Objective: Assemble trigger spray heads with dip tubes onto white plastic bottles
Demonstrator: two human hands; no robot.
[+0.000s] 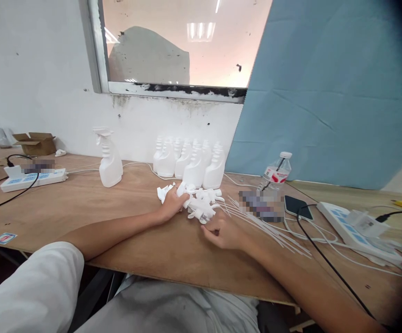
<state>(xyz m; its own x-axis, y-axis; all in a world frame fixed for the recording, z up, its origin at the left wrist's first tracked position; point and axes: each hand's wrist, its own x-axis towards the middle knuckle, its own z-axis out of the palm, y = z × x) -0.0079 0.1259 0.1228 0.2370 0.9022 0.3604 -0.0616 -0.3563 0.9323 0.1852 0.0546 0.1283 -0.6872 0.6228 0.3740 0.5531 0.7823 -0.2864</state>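
Note:
My left hand (173,202) is closed around a white trigger spray head (186,188), its thumb lying along the near side. Beside it on the table is a loose pile of white spray heads (203,207). My right hand (224,231) rests just to the right of the pile, fingers curled and thumb near the index fingertip; whatever it may pinch is too small to make out. Thin white dip tubes (266,226) lie fanned out beyond the right hand. Several white bottles (193,169) without heads stand grouped behind the pile.
One spray bottle (110,159) with its head on stands left. Power strips (34,179) and cables lie at both sides. A phone (298,207) and a clear drink bottle (277,173) are on the right. A cardboard box (36,144) sits far left, against the wall.

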